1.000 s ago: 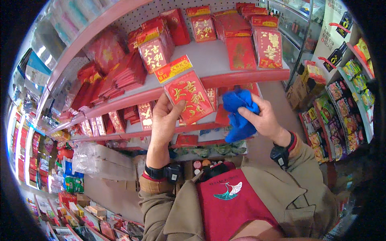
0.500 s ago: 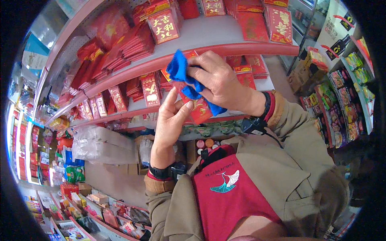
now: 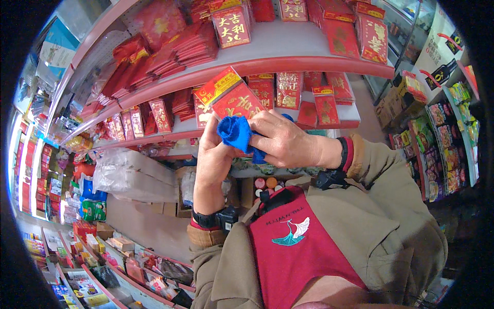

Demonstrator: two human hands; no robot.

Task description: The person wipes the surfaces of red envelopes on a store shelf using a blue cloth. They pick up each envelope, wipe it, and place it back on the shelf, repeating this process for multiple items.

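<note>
Head view. Left hand (image 3: pixel 213 154) upright at centre, fingers closed on a flat red packet with gold print and a yellow-red header card (image 3: pixel 232 98); packet rises toward 12 o'clock, tilted, its top edge just under the lip of the red-edged white shelf (image 3: pixel 288 64). Right hand (image 3: pixel 285 141) comes in from 3 o'clock, fingers clenched around a crumpled blue cloth (image 3: pixel 235 133), pressed against the packet's lower face. Cloth touches the left thumb. Shelves at 12 o'clock crowded with more red packets (image 3: pixel 329 105). Clear plastic-wrapped bundle (image 3: pixel 128 175) at 9 o'clock, well apart. Open room below the hands, above the red apron (image 3: pixel 293 247).
</note>
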